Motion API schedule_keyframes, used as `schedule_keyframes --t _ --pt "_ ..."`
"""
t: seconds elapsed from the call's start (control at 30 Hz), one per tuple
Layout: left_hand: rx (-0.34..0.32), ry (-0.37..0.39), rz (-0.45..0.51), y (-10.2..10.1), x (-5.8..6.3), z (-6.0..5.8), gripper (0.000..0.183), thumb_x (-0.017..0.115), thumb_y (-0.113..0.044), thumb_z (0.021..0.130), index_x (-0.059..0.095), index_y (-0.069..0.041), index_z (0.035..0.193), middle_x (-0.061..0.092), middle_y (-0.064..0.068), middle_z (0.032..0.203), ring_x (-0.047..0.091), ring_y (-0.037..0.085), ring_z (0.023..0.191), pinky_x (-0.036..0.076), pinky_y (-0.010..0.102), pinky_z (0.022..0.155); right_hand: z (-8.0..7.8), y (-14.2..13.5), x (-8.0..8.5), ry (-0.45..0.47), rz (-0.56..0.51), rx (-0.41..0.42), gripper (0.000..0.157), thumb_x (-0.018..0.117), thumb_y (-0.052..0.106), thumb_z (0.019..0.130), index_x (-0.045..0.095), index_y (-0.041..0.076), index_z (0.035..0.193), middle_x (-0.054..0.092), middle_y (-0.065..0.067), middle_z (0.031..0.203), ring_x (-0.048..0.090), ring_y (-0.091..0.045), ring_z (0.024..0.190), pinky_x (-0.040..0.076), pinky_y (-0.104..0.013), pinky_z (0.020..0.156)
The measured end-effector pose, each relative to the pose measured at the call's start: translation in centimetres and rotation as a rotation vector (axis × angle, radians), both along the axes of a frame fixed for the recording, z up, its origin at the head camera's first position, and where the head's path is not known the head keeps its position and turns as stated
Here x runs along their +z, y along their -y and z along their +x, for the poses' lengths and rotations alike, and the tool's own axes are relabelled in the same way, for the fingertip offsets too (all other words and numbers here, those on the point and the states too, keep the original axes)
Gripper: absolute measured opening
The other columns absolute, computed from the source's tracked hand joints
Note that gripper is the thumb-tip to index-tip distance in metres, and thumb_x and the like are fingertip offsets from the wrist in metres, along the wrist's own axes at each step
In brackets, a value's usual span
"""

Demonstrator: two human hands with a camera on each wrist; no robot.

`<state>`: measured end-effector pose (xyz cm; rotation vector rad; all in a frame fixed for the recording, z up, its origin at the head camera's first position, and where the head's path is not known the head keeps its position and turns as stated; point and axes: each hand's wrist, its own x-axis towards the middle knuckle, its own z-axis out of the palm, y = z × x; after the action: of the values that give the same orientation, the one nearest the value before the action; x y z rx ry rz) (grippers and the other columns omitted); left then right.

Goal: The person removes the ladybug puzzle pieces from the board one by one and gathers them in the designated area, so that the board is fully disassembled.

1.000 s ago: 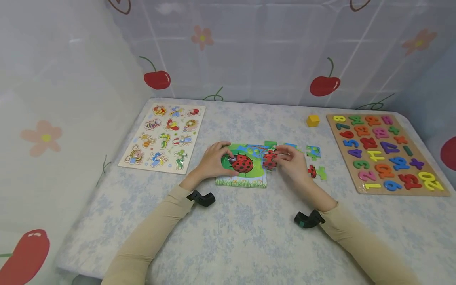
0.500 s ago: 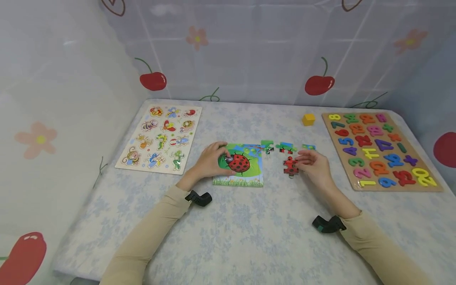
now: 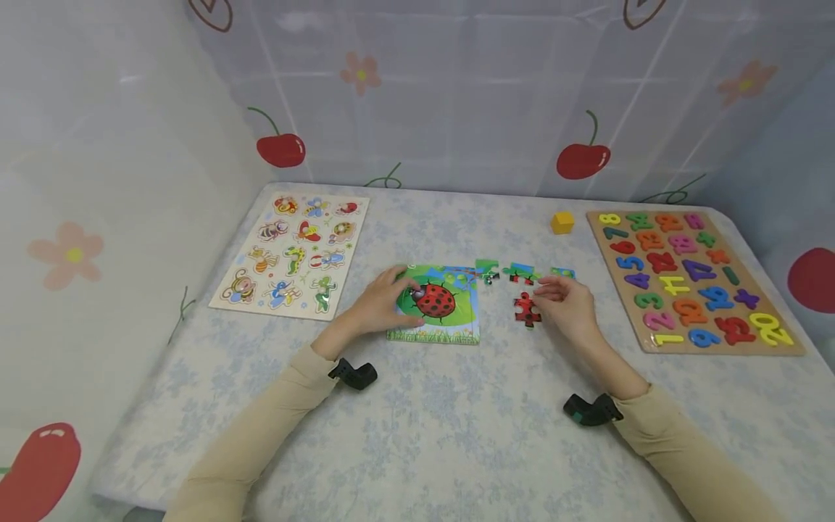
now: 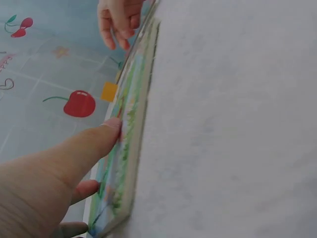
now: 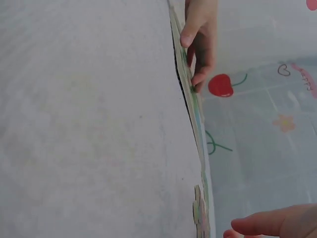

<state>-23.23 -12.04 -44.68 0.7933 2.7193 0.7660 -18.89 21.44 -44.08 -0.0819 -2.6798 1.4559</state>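
Observation:
A ladybug puzzle board [image 3: 437, 330] lies flat on the table in the head view. My left hand [image 3: 378, 303] rests at its left side, fingers spread; in the left wrist view the thumb [image 4: 94, 141] lies on the board's surface. To the right of the board sits a loose red, black-spotted jigsaw piece [image 3: 527, 310]. My right hand [image 3: 569, 308] is at that piece's right edge, fingers loosely bent. In the right wrist view its thumb [image 5: 262, 223] shows apart from the loose pieces [image 5: 199, 213]. The right hand's palm side is hidden.
Behind the red piece lie more jigsaw pieces: a green one [image 3: 486, 271], a blue-green one [image 3: 522, 273] and a partly covered one [image 3: 563, 273]. An insect peg puzzle [image 3: 293, 254] lies left, a number board [image 3: 691, 283] right. A yellow cube [image 3: 562, 222] stands behind.
My right hand has moved the red piece rightward, away from the board, and its fingers have eased from it. My left hand has shifted slightly left with its fingers spread wider.

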Motion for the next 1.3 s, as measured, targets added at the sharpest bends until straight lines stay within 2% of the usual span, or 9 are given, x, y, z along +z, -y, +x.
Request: schedule_keyframes --t 0.1,0.23,0.3,0.4,0.53,0.7,0.9,1.07,1.3 --pt "0.029 -0.001 -0.004 0.4 -0.3 0.9 0.067 0.071 -0.046 0.081 0.049 -0.013 0.135 0.021 0.018 0.156 0.022 0.040 0.144 0.027 0.058 0.113 0.0 1.2 0.5 0.000 -0.025 0.061 0.030 0.063 0.004 0.089 0.060 -0.007 0.117 0.066 -0.028 0.104 0.053 0.009 0.073 0.048 -0.009 0.067" --pt "0.069 -0.027 0.033 0.9 -0.9 1.5 0.076 0.073 -0.043 0.081 0.042 -0.006 0.141 0.026 0.019 0.154 0.026 0.038 0.143 0.028 0.056 0.114 -0.5 3.9 0.8 0.050 -0.099 0.175 0.030 0.062 0.005 0.090 0.060 -0.006 0.118 0.066 -0.026 0.105 0.058 0.002 0.079 0.050 -0.014 0.069" --pt "0.082 -0.045 0.068 1.0 -1.2 1.6 0.081 0.074 -0.042 0.080 0.040 -0.005 0.142 0.030 0.018 0.153 0.027 0.036 0.143 0.027 0.055 0.115 -0.8 5.5 0.9 0.071 -0.151 0.227 0.030 0.062 0.004 0.090 0.060 -0.007 0.118 0.065 -0.026 0.106 0.062 -0.006 0.084 0.052 -0.018 0.071" --pt "0.086 -0.072 0.109 1.3 -1.7 1.5 0.085 0.076 -0.041 0.078 0.038 -0.004 0.143 0.034 0.016 0.151 0.029 0.034 0.143 0.026 0.053 0.116 -1.4 8.2 0.8 0.054 -0.182 0.290 0.028 0.063 0.001 0.088 0.061 -0.008 0.115 0.065 -0.026 0.106 0.064 -0.020 0.090 0.053 -0.024 0.079" --pt "0.085 -0.075 0.121 1.6 -2.0 1.5 0.085 0.077 -0.041 0.077 0.038 -0.004 0.143 0.034 0.015 0.151 0.029 0.032 0.143 0.026 0.054 0.115 -1.8 11.5 0.4 0.032 -0.151 0.351 0.031 0.065 0.001 0.086 0.062 -0.006 0.116 0.065 -0.024 0.109 0.063 -0.033 0.095 0.054 -0.035 0.081" --pt "0.081 -0.087 0.111 1.6 -2.1 1.6 0.083 0.076 -0.042 0.078 0.040 -0.004 0.143 0.033 0.014 0.152 0.029 0.033 0.142 0.027 0.056 0.114 -2.0 14.4 -0.2 0.034 -0.082 0.385 0.041 0.068 0.003 0.085 0.058 -0.004 0.124 0.063 -0.022 0.120 0.062 -0.033 0.099 0.055 -0.038 0.082" --pt "0.077 -0.097 0.094 1.4 -1.8 1.5 0.083 0.074 -0.043 0.079 0.039 -0.005 0.144 0.032 0.014 0.152 0.029 0.033 0.142 0.027 0.056 0.114 -2.4 15.3 -0.7 -0.024 -0.013 0.390 0.047 0.070 0.002 0.082 0.057 -0.004 0.127 0.063 -0.021 0.120 0.061 -0.031 0.098 0.054 -0.040 0.082" --pt "0.078 -0.106 0.087 1.4 -1.8 1.5 0.082 0.074 -0.042 0.080 0.040 -0.004 0.143 0.032 0.014 0.152 0.029 0.033 0.142 0.027 0.057 0.113 -2.5 15.1 -1.2 -0.093 -0.033 0.430 0.045 0.072 0.001 0.080 0.059 -0.005 0.123 0.064 -0.022 0.115 0.062 -0.031 0.095 0.054 -0.038 0.080" --pt "0.069 -0.121 0.085 1.4 -2.0 1.5 0.085 0.076 -0.043 0.079 0.039 -0.002 0.144 0.033 0.016 0.151 0.031 0.033 0.141 0.028 0.057 0.113 -2.5 15.1 -1.9 -0.152 -0.050 0.443 0.041 0.073 -0.003 0.079 0.062 -0.003 0.118 0.062 -0.019 0.103 0.060 -0.027 0.086 0.052 -0.029 0.073"
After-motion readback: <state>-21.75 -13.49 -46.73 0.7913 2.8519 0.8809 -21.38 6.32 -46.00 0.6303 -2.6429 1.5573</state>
